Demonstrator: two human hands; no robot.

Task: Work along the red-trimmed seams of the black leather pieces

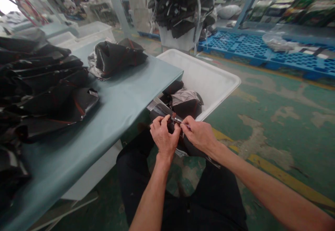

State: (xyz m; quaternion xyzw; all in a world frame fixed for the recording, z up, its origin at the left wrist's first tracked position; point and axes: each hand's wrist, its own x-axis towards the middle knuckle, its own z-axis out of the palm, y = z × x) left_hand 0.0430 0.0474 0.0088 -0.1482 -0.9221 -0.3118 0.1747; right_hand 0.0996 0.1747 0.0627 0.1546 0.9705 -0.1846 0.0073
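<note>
A dark grey fabric bag piece [193, 145] with reddish-brown trim lies over my lap, beside the table edge. My left hand [164, 133] grips its upper part, fingers bent over the cloth and thumb pointing toward the other hand. Close on its right, my right hand [200, 133] is closed in a pinch at the same spot. A slim shiny strip [177, 119] shows between the two hands; whether it is a tool or part of the bag piece, I cannot tell. What the right fingers enclose is mostly hidden.
A blue-green table [125, 95] at left bears a stack of dark sewn pieces [44, 84] and another dark piece [120, 56]. A white bin [209, 77] beyond my hands holds similar pieces. Farther back stand a heaped bin [178, 39] and blue pallets [235, 47].
</note>
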